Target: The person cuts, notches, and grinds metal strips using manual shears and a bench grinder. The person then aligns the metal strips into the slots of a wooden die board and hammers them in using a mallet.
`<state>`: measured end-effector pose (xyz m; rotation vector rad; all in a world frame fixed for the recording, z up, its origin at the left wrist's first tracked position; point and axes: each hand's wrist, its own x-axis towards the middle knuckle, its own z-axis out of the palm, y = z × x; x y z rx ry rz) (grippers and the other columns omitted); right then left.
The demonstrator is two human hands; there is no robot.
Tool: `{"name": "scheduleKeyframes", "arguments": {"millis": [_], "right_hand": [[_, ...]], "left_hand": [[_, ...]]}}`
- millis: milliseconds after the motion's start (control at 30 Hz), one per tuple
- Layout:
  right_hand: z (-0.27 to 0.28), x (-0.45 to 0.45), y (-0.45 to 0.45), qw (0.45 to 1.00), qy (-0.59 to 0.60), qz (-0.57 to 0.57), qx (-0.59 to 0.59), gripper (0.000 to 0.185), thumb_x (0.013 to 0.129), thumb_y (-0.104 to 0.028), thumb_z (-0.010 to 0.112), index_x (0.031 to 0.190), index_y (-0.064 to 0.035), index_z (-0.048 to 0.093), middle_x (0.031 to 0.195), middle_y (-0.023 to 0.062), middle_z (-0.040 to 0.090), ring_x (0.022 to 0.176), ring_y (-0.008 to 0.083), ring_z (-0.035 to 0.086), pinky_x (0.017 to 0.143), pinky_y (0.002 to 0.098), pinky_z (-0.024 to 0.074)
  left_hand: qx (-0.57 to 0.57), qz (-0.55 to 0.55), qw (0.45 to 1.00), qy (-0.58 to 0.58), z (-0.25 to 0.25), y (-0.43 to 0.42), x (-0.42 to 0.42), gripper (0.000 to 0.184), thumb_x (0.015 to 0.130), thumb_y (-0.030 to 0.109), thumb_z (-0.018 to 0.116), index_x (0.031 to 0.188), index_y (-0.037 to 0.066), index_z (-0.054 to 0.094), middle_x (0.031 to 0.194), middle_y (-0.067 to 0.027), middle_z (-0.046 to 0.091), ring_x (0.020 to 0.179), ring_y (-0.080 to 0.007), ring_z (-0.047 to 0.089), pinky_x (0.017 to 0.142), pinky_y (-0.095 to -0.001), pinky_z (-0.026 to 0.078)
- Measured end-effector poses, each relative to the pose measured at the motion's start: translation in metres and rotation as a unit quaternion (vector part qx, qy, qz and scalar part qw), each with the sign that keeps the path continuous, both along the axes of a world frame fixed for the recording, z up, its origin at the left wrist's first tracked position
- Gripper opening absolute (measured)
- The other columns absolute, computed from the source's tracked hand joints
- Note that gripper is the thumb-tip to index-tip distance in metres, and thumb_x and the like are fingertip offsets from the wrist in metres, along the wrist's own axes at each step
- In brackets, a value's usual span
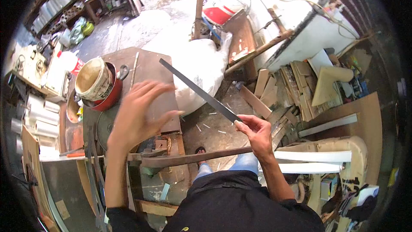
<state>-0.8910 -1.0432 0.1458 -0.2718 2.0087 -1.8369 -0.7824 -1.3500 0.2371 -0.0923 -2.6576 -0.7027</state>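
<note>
A long, flat, dark strip is up in the air in front of the person, slanting from its held end at 4 o'clock to its free tip at 10 o'clock. The right hand pinches the near end between thumb and fingers; the left hand, at 9 o'clock from the strip's middle, is blurred, its thumb and fingers wide apart with nothing seen between them. The step in hand looks to be one of holding and handling the strip clear of its support; a second grip would, by my judgement, call for the left fingers to come across toward 3 o'clock and narrow on the strip, while the right pinch keeps the free tip from swinging. At 6 o'clock, below the strip, a long brown bar crosses in front of the person's body. Beyond the left hand lies a brown tabletop, and toward 9 o'clock a dirty bucket sits in a red pot. A white sack bulges at 12 o'clock, and wood offcuts lie heaped at 3 o'clock.
</note>
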Motion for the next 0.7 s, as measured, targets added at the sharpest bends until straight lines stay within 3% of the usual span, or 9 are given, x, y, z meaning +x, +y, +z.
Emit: {"name": "scheduleKeyframes", "arguments": {"millis": [100, 233, 300, 333, 400, 467, 533, 600, 700], "right_hand": [[0.019, 0.023, 0.024, 1.000, 0.018, -0.025, -0.001, 0.023, 0.089, -0.002, 0.074, 0.111, 0.0058, 0.070, 0.094, 0.0082, 0.073, 0.084, 0.0122, 0.068, 0.080, 0.0263, 0.0544], [0.044, 0.045, 0.046, 0.998, 0.062, -0.014, -0.007, 0.022, 0.088, 0.004, 0.072, 0.110, 0.0060, 0.070, 0.098, 0.0103, 0.073, 0.085, 0.0127, 0.068, 0.079, 0.0261, 0.0546], [0.050, 0.046, 0.049, 0.997, 0.071, -0.002, -0.016, 0.022, 0.088, 0.005, 0.072, 0.109, 0.0061, 0.070, 0.098, 0.0104, 0.073, 0.085, 0.0126, 0.068, 0.079, 0.0260, 0.0547], [0.052, 0.045, 0.050, 0.997, 0.079, 0.008, -0.024, 0.022, 0.088, 0.006, 0.073, 0.109, 0.0063, 0.070, 0.098, 0.0105, 0.073, 0.085, 0.0124, 0.068, 0.079, 0.0259, 0.0549], [0.056, 0.039, 0.050, 0.996, 0.062, 0.057, -0.016, 0.021, 0.089, 0.006, 0.071, 0.110, 0.0040, 0.071, 0.099, 0.0079, 0.072, 0.087, 0.0103, 0.067, 0.079, 0.0249, 0.0547], [0.062, 0.031, 0.040, 0.991, 0.087, 0.087, 0.055, 0.021, 0.089, 0.006, 0.071, 0.110, 0.0030, 0.071, 0.097, 0.0071, 0.072, 0.088, 0.0103, 0.067, 0.078, 0.0249, 0.0546], [0.066, 0.028, 0.025, 0.988, 0.089, 0.105, 0.076, 0.039, 0.088, 0.001, 0.073, 0.126, -0.0002, 0.063, 0.102, 0.0076, 0.072, 0.093, 0.0124, 0.067, 0.082, 0.0256, 0.0534], [0.067, 0.035, 0.006, 0.985, 0.125, 0.122, 0.017, 0.049, 0.089, -0.003, 0.074, 0.135, -0.0036, 0.056, 0.109, 0.0085, 0.071, 0.097, 0.0130, 0.066, 0.085, 0.0268, 0.0520], [0.044, 0.028, -0.003, 0.973, 0.115, 0.189, 0.068, 0.047, 0.092, -0.009, 0.072, 0.136, -0.0047, 0.055, 0.111, 0.0092, 0.071, 0.098, 0.0134, 0.065, 0.087, 0.0275, 0.0512]], "left_hand": [[-0.023, -0.141, 0.989, 0.038, 0.002, 0.037, -0.058, 0.071, 0.070, 0.028, 0.090, 0.131, 0.008, 0.060, 0.126, -0.0158, 0.064, 0.123, -0.0318, 0.058, 0.107, -0.0397, 0.045], [-0.115, -0.223, 0.964, 0.090, -0.016, 0.058, -0.104, 0.064, 0.069, 0.033, 0.089, 0.123, 0.012, 0.063, 0.117, -0.0133, 0.067, 0.114, -0.0319, 0.062, 0.100, -0.0409, 0.047], [-0.102, -0.297, 0.942, -0.114, -0.011, 0.053, -0.105, 0.046, 0.071, 0.033, 0.087, 0.106, 0.013, 0.065, 0.099, -0.0094, 0.069, 0.100, -0.0333, 0.064, 0.086, -0.0441, 0.048], [-0.102, -0.291, 0.944, -0.117, -0.008, 0.052, -0.100, 0.046, 0.071, 0.033, 0.087, 0.106, 0.013, 0.065, 0.099, -0.0094, 0.069, 0.100, -0.0333, 0.064, 0.086, -0.0441, 0.048], [-0.099, -0.257, 0.945, -0.178, 0.014, 0.050, -0.080, 0.033, 0.074, 0.031, 0.084, 0.090, 0.011, 0.063, 0.085, -0.0077, 0.067, 0.087, -0.0350, 0.064, 0.075, -0.0462, 0.046], [-0.120, -0.195, 0.957, -0.179, 0.017, 0.046, -0.049, 0.025, 0.078, 0.026, 0.080, 0.085, 0.008, 0.064, 0.083, -0.0107, 0.066, 0.085, -0.0360, 0.064, 0.074, -0.0451, 0.046], [-0.042, -0.112, 0.993, -0.012, 0.006, 0.032, -0.012, 0.021, 0.080, 0.023, 0.078, 0.086, 0.007, 0.067, 0.084, -0.0129, 0.066, 0.087, -0.0365, 0.064, 0.075, -0.0443, 0.046], [-0.054, -0.006, 0.999, 0.007, 0.015, 0.019, 0.024, 0.021, 0.082, 0.024, 0.076, 0.087, 0.005, 0.069, 0.079, -0.0128, 0.065, 0.081, -0.0335, 0.063, 0.074, -0.0406, 0.043], [0.005, 0.204, 0.971, 0.124, 0.014, -0.005, 0.072, 0.033, 0.086, 0.038, 0.074, 0.077, 0.006, 0.070, 0.066, -0.0110, 0.061, 0.062, -0.0299, 0.056, 0.070, -0.0385, 0.037]]}}
